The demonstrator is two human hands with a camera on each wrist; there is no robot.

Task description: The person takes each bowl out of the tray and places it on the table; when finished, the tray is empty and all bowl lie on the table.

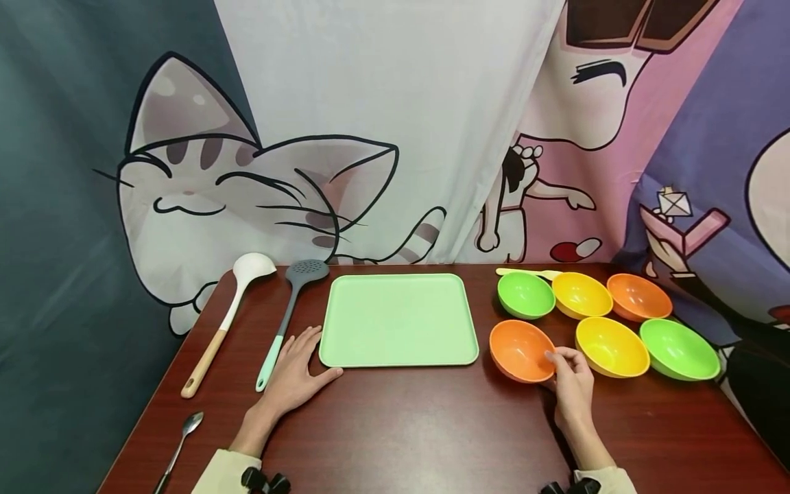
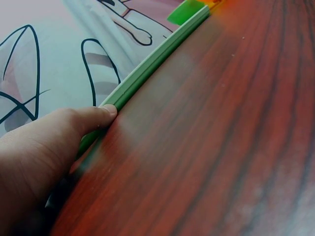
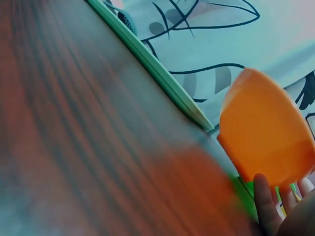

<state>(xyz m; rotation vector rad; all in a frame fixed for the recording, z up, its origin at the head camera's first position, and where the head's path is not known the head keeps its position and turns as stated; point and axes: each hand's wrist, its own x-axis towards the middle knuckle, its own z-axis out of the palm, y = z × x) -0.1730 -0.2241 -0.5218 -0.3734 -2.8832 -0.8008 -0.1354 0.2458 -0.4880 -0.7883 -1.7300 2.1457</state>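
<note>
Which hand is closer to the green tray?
Left. The left hand lies flat by the green tray, its thumb touching the near left corner. The right hand is off to the tray's right, pinching the rim of the orange bowl.

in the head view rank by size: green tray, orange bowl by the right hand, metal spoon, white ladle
1. Flat light-green plastic tray
2. White ladle with wooden handle
3. Orange plastic bowl and metal spoon: too alike in span to rank.

spoon (image 1: 179,449) handle cut off | right wrist view tabletop (image 3: 74,147) blurred

Tray (image 1: 398,319) lies mid-table, ladles (image 1: 247,267) to its left, bowls (image 1: 611,346) to its right.
</note>
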